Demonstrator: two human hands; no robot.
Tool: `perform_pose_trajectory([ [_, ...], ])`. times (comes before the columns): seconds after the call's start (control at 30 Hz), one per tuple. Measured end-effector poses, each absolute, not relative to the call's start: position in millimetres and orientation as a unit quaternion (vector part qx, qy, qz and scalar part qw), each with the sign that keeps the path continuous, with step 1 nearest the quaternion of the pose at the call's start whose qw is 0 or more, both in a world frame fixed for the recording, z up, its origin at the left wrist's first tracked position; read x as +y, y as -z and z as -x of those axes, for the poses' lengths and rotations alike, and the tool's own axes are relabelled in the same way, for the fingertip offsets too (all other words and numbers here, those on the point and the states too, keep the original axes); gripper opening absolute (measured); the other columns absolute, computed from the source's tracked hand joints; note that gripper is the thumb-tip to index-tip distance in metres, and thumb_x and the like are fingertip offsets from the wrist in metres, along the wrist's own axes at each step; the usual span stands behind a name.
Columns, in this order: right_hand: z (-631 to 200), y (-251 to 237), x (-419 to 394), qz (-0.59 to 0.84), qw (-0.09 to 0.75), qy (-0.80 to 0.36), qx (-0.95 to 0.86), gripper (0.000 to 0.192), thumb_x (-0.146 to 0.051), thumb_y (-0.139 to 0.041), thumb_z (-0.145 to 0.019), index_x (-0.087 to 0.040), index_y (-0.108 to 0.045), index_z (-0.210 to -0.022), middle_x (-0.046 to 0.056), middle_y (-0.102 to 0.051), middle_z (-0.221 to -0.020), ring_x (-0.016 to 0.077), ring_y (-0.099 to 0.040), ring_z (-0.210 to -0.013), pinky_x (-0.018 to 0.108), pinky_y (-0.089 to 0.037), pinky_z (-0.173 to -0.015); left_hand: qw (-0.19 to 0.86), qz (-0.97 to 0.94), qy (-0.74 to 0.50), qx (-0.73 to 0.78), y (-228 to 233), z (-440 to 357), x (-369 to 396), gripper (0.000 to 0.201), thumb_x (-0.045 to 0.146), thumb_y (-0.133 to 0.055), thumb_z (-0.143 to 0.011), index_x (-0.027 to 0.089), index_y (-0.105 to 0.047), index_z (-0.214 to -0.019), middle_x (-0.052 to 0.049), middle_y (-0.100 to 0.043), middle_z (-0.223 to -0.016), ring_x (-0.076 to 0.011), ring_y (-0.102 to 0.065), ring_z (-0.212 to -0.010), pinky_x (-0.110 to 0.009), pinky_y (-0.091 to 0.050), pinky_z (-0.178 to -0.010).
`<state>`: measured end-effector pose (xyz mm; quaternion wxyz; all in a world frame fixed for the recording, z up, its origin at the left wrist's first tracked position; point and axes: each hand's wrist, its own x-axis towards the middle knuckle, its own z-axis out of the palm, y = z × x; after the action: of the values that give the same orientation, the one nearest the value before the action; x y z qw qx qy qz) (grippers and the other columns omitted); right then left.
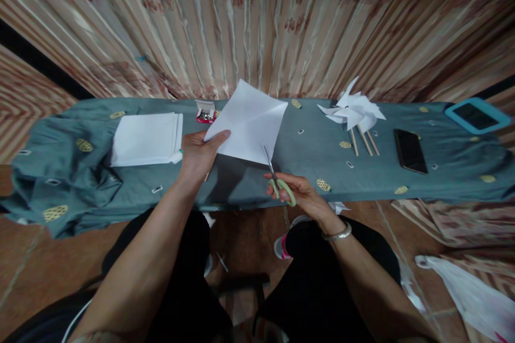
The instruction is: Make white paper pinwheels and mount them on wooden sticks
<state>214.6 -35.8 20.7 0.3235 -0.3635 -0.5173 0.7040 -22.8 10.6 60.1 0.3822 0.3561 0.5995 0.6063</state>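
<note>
Currently, a white paper sheet (pixel 249 123) is held raised above the near half of a grey-green pineapple-print cloth (pixel 309 153), at the middle of the work surface. The left hand (pixel 199 154) is closed on the sheet's left corner, its thumb pressed flat on the upper face. The right hand (pixel 301 188) is curled about the light-green handles of a pair of scissors (pixel 276 179), fingers partly bent, with the blades slightly parted and directed to the far side. These blades stand at the sheet's near right corner; whether they bite into the paper or only overlap it cannot fairly be judged from this angle. A metal bracelet (pixel 338 232) is noted on the right wrist.

To the left lies a stack of white paper (pixel 145 140), roughly squared (a few edges stand proud on its right side). Between stack and sheet, toward the far edge, sits a small red box (pixel 205 112), lid raised, with shiny metal pieces inside. On the right, white paper pinwheels (pixel 354 111) lie grouped, their wooden sticks (pixel 364 140) pointing near. Further right are a black smartphone (pixel 410 151) and a blue-framed device (pixel 478 116).
</note>
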Motion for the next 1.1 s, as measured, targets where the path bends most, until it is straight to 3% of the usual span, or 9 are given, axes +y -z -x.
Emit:
perform_pose_trajectory([
  [0.57, -214.3, -11.6, -36.1, 0.36, 0.328, -0.689, -0.537, 0.041, -0.033, -0.08, -0.075, -0.025, -0.071, -0.115, -0.002, -0.065, -0.077, 0.0107, -0.054, -0.067, 0.026, -0.047, -0.061, 0.405, -0.352, -0.623, 0.569, -58.8, 23.9, 10.0, 0.017, 0.027, -0.081, -0.059, 0.016, -0.076, -0.071, -0.005, -0.075, -0.075, -0.0182, -0.067, -0.065, -0.031, -0.055, -0.062],
  [1.1, -213.9, -6.5, -36.7, 0.393, 0.332, -0.681, -0.521, 0.045, -0.036, -0.084, -0.069, -0.023, -0.073, -0.111, -0.003, -0.062, -0.072, 0.0087, -0.054, -0.066, 0.023, -0.048, -0.062, 0.4, -0.353, -0.601, 0.596, -61.1, 23.9, 8.3, 0.025, 0.035, -0.083, -0.056, 0.016, -0.075, -0.071, -0.004, -0.075, -0.075, -0.0208, -0.068, -0.068, -0.031, -0.056, -0.06],
])
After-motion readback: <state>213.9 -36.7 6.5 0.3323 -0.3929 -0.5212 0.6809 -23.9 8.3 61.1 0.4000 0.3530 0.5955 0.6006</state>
